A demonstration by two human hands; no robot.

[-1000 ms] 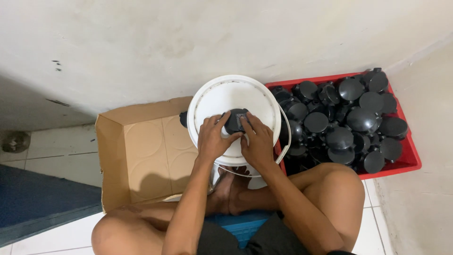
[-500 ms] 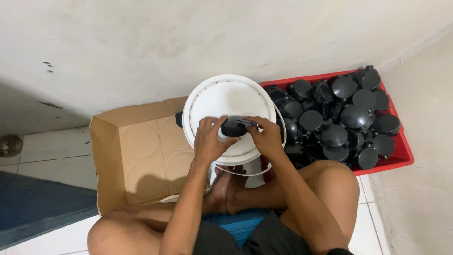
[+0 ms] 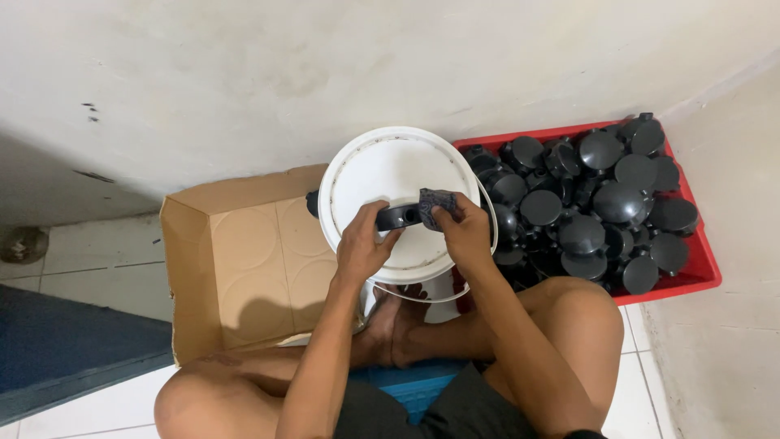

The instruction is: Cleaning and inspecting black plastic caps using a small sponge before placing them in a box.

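Left hand (image 3: 363, 244) grasping black round part (image 3: 398, 216) above white bucket lid (image 3: 390, 167); right hand (image 3: 461, 232) pinching dark cloth (image 3: 437, 200) against the part. Red crate (image 3: 705, 260) of black parts at right; empty cardboard box (image 3: 244, 260) at left.

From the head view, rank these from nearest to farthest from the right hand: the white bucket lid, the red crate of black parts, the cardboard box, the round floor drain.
1. White round bucket lid: directly under the right hand.
2. Red plastic crate of black parts: just to its right.
3. Open brown cardboard box: left, beyond the lid.
4. Round floor drain: far left edge.
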